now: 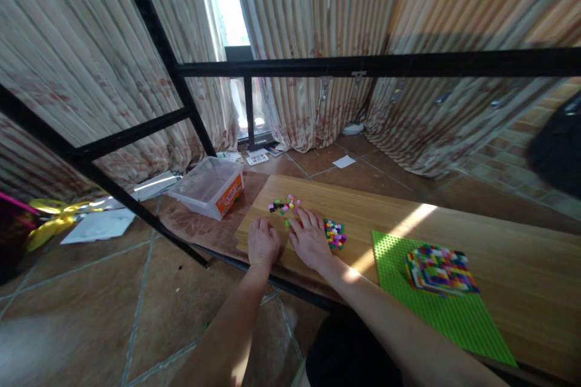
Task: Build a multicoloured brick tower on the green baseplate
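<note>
My right hand (310,239) lies on the wooden board (358,202) with its fingers spread, between two groups of small coloured bricks. Loose bricks (284,204) are scattered just beyond its fingertips, and a tighter cluster (334,234) sits at its right side. To the left, my left hand (263,243) rests near the board's left edge with its fingers curled down and close together; whether anything is under them is hidden. Further right, a multicoloured block of stacked bricks (440,269) stands on a green studded baseplate (393,272).
A clear plastic box (204,184) with an orange label stands left of the board on a brown cloth (190,227). Black metal bars (295,68) cross in front of the curtains. Papers (344,161) lie on the tiled floor beyond.
</note>
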`<state>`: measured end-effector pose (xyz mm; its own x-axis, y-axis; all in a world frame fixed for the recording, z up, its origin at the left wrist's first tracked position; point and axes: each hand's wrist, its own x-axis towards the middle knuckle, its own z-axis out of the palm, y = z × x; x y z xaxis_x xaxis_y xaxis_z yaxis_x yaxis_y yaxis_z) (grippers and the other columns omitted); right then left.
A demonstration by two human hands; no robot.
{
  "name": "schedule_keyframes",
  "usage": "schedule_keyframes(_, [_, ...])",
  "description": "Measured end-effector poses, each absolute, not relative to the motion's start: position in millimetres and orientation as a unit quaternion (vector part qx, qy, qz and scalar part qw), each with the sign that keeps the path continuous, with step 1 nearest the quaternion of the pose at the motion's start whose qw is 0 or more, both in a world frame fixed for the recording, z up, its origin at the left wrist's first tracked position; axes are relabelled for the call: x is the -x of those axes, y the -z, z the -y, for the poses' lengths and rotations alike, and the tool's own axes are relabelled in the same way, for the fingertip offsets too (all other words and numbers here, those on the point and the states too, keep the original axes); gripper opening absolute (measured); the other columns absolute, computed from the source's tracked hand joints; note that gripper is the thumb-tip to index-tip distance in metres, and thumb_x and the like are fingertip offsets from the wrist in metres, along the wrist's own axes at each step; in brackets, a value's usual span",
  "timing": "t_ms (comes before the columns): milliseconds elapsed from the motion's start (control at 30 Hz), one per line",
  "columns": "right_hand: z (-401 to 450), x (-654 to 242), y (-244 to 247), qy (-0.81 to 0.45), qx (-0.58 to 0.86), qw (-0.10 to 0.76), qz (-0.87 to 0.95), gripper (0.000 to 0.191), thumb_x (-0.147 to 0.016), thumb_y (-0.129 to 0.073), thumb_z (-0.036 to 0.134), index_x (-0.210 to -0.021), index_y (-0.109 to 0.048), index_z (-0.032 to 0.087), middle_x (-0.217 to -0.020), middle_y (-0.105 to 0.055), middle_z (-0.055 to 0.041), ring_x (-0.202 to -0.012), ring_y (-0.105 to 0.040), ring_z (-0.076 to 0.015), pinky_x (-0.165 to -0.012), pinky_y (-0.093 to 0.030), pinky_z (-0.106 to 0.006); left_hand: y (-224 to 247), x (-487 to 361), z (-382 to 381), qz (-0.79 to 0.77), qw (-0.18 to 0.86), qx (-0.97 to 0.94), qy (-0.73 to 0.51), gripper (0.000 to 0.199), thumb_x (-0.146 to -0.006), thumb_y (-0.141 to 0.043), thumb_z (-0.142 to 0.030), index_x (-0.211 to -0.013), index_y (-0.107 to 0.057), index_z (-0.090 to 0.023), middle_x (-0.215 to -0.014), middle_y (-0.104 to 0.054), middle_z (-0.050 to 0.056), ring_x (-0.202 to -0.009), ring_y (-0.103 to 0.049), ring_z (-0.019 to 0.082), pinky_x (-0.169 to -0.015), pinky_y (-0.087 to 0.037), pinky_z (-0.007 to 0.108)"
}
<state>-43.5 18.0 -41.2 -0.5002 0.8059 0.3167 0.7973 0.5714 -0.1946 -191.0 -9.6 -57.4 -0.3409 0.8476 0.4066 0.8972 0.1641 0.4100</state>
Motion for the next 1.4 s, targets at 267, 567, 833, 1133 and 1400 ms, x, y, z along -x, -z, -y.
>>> schedule_keyframes(267, [-20,51,36,-0.027,0.451,0.178,0.874,0.036,-0.089,-0.049,0.029,-0.124,-0.059,0.023,-0.148,-0.039,-0.0133,-0.135,-0.03,-0.0303,-0.108,-0.022,-0.052,59,192,10,0.758,0.041,0.575,0.306,0.016,-0.08,-0.045,-0.012,-0.086,-0.058,-0.018,-0.091,-0.058,0.01,-0.093,-0.054,0.026,-0.085,-0.044,0.037])
schedule_keyframes(567, [-45,86,25,-0.022,0.44,0.133,0.888,0.04,-0.094,-0.041,0.029,-0.131,-0.054,0.022,-0.152,-0.035,-0.0125,-0.143,-0.019,-0.0314,-0.111,-0.014,-0.055,59,192,8,0.757,0.047,0.569,0.318,0.016,-0.084,-0.043,-0.016,-0.086,-0.059,-0.018,-0.089,-0.059,0.009,-0.091,-0.055,0.025,-0.084,-0.044,0.038])
schedule_keyframes(833, [-35,57,30,0.008,0.435,0.144,0.889,0.045,-0.093,-0.043,0.031,-0.135,-0.049,0.014,-0.152,-0.034,-0.016,-0.141,-0.021,-0.0317,-0.111,-0.015,-0.058,58,192,9,0.743,0.051,0.587,0.316,0.018,-0.086,-0.046,-0.019,-0.089,-0.063,-0.018,-0.096,-0.06,0.01,-0.094,-0.055,0.024,-0.087,-0.044,0.037])
schedule_keyframes(1133, [-31,20,24,0.003,0.49,0.158,0.857,0.039,-0.094,-0.043,0.038,-0.125,-0.06,0.021,-0.146,-0.044,-0.0127,-0.135,-0.029,-0.0311,-0.108,-0.02,-0.054,57,192,9,0.743,0.052,0.584,0.323,0.023,-0.088,-0.04,-0.017,-0.092,-0.062,-0.017,-0.094,-0.06,0.011,-0.096,-0.055,0.025,-0.088,-0.045,0.039])
schedule_keyframes(1400, [-58,46,29,-0.038,0.43,0.145,0.89,0.045,-0.093,-0.044,0.033,-0.134,-0.05,0.015,-0.142,-0.049,-0.0127,-0.133,-0.037,-0.0234,-0.109,-0.024,-0.042,61,196,10,0.74,0.021,0.553,0.382,0.028,-0.086,-0.036,-0.016,-0.103,-0.058,-0.016,-0.098,-0.061,0.012,-0.097,-0.059,0.025,-0.087,-0.048,0.038])
